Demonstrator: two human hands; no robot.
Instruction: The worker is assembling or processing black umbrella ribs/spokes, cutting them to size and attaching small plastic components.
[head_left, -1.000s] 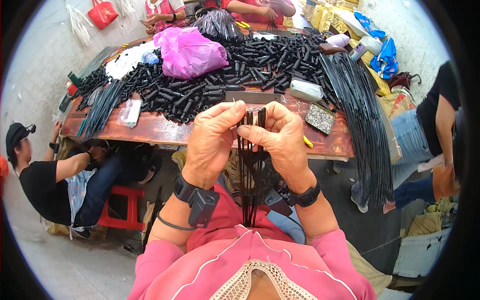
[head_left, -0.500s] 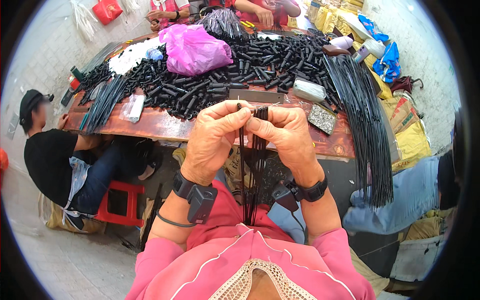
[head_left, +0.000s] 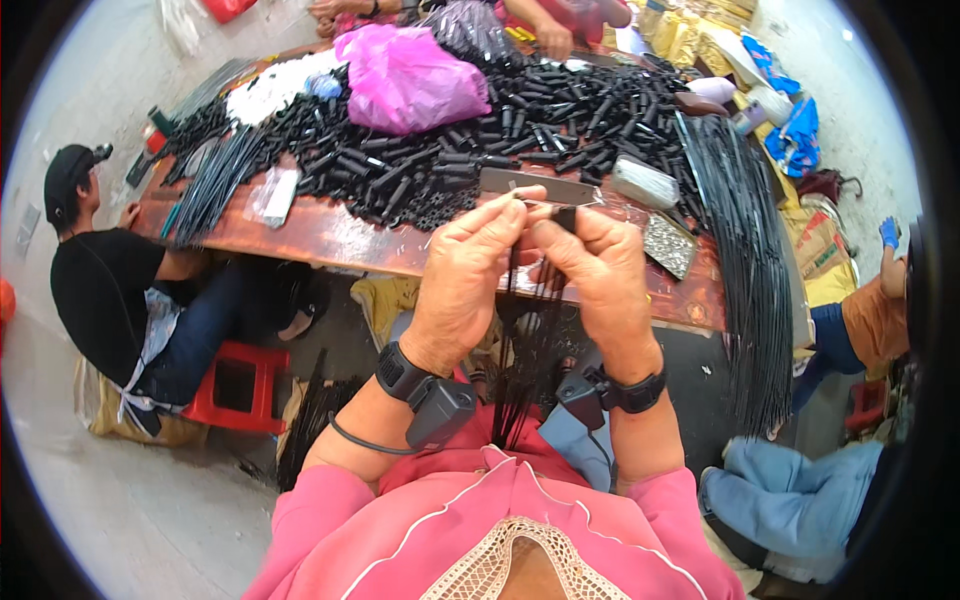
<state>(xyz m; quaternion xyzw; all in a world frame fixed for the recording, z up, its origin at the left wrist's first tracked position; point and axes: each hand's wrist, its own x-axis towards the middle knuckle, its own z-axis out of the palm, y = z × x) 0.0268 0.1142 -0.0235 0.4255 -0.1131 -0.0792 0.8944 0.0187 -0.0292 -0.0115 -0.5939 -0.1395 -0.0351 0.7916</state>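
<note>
Over the near edge of the table, both my hands are raised with their fingertips almost meeting. My right hand (head_left: 602,275) is closed round a bunch of thin black rods (head_left: 527,375), which hang down toward my lap. A thumb-and-finger pinch closes my left hand (head_left: 468,268) on the top of a thin black rod beside the bunch. Something thin and pale shows between the fingertips, too small to name. The fingers cover most of the rod ends.
Black tubular parts (head_left: 390,165) heap the table (head_left: 350,248), with a pink plastic bag (head_left: 410,80) on them. A tin of small metal pieces (head_left: 670,246) and a clear box (head_left: 644,182) sit right. More rods (head_left: 745,290) overhang the right edge. A person (head_left: 105,280) sits left.
My left fingers have closed over the rod tip that stood up before, and both hands turned slightly. The hanging rods have spread. The view shifted, and a blue-gloved hand appears at right.
</note>
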